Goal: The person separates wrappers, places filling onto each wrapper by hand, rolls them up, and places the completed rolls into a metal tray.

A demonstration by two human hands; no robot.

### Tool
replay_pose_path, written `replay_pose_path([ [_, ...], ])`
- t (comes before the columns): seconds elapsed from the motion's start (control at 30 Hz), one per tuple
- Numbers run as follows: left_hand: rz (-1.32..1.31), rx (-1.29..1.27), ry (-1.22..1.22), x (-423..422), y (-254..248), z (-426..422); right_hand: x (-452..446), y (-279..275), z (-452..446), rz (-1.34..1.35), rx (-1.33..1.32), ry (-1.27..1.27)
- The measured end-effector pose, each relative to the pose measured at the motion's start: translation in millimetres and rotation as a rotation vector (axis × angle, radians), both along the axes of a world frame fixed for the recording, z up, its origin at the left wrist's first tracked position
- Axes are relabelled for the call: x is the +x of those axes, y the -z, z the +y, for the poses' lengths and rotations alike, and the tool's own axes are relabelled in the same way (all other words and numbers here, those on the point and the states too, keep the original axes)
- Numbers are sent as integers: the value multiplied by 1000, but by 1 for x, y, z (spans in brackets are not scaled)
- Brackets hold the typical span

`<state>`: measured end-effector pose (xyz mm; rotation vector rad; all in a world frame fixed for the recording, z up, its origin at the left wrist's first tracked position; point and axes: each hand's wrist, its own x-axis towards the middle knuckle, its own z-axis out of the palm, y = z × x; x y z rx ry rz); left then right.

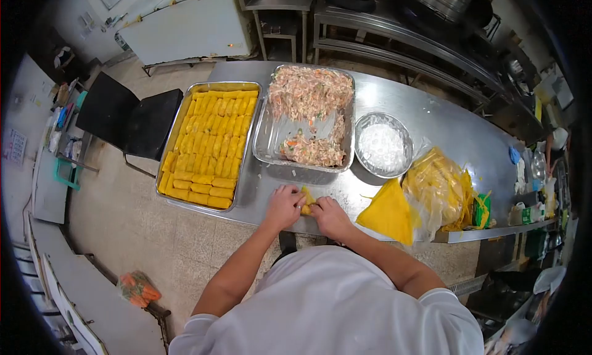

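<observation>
Between my two hands, at the near edge of the steel table, is a partly rolled yellow spring roll (306, 196) with a pointed flap of wrapper sticking up. My left hand (285, 206) closes on its left end, and my right hand (330, 217) closes on its right end. Just beyond them stands a metal tray of shredded filling (311, 86), its front part scooped low. To the left, a tray holds rows of finished yellow rolls (209, 139). Flat yellow wrappers (388, 213) lie to the right of my right hand.
A round metal bowl (383, 144) with whitish contents stands right of the filling tray. Plastic bags with yellow wrappers (438, 185) sit farther right. A black chair (145, 120) is beyond the table's left side. A white chest freezer (188, 31) stands behind.
</observation>
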<state>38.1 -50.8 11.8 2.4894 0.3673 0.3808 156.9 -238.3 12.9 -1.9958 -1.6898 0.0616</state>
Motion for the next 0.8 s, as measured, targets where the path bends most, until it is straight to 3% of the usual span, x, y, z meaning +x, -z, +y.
replay_pose_path([
  [0.17, -111, -109, -37, -1, -16, 2, 4, -2, -2, 8, -46, -10],
  [0.27, -13, -112, 198, -18, -38, -7, 4, -3, -2, 30, -60, 9],
  [0.37, -11, -108, 187, -26, -7, -6, 4, -2, -6, 22, 21, 6],
  [0.47, 10, -88, 158, -24, -18, -12, 6, 2, -11, 65, -85, -4],
  [0.57, 15, -93, 181, -24, -7, -9, 19, -19, -14, 245, 64, 130],
  [0.63, 16, -78, 186, -25, -5, -8, 55, -47, -18, 201, 130, 318],
  [0.7, -1, -58, 182, -24, -3, -10, 115, -55, -24, 303, 7, 567],
  [0.8, -18, -9, 172, -24, -3, -10, 199, -40, -38, 109, -360, 569],
])
